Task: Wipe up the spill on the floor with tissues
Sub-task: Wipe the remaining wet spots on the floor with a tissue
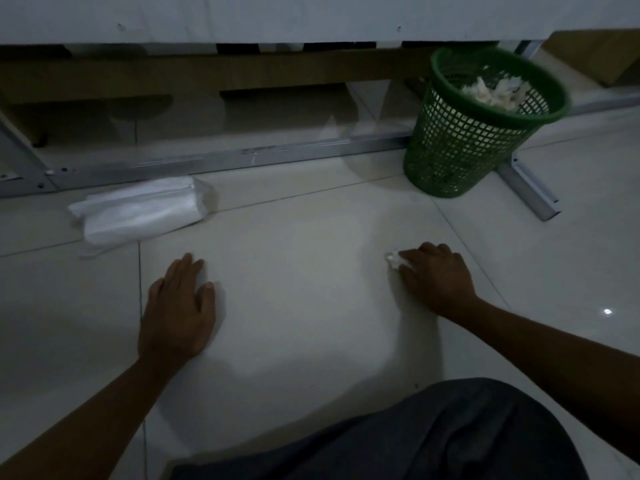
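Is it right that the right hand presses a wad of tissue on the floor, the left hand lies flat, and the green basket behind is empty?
Not quite. The head view shows the green basket holding crumpled tissues, not empty. The rest stands: the right hand presses a wad of tissue on the floor, and the left hand lies flat.

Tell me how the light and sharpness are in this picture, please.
Head view: dim overall; a small glare spot on the tile floor; the green mesh wastebasket rim looks motion-blurred; wide-angle bending at the edges.
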